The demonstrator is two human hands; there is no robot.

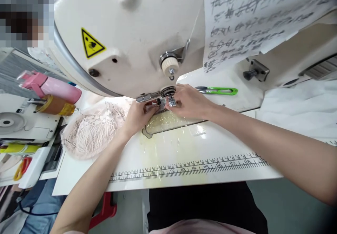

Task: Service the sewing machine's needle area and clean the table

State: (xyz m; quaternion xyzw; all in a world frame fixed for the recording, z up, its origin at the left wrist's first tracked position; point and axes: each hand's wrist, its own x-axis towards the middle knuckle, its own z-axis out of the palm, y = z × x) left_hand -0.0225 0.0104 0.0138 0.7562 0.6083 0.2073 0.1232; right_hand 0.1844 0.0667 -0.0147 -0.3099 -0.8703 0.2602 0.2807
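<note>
A white sewing machine fills the upper middle, and both hands are at its needle area. From the left, my left hand reaches in with its thumb and fingers drawn together beside the presser foot. My right hand comes from the right, fingers bent into a pinch behind the thread tension spring. The machine head partly hides the fingertips, and whatever they hold is too small to make out. A pale pink lace piece lies bunched left of my left hand. Green-handled thread snips rest behind my right hand.
A ruler strip runs along the table's front edge. Handwritten paper hangs on the machine arm. White fabric lies at right. On the left are a pink bottle, an amber container, another machine and a partly visible person.
</note>
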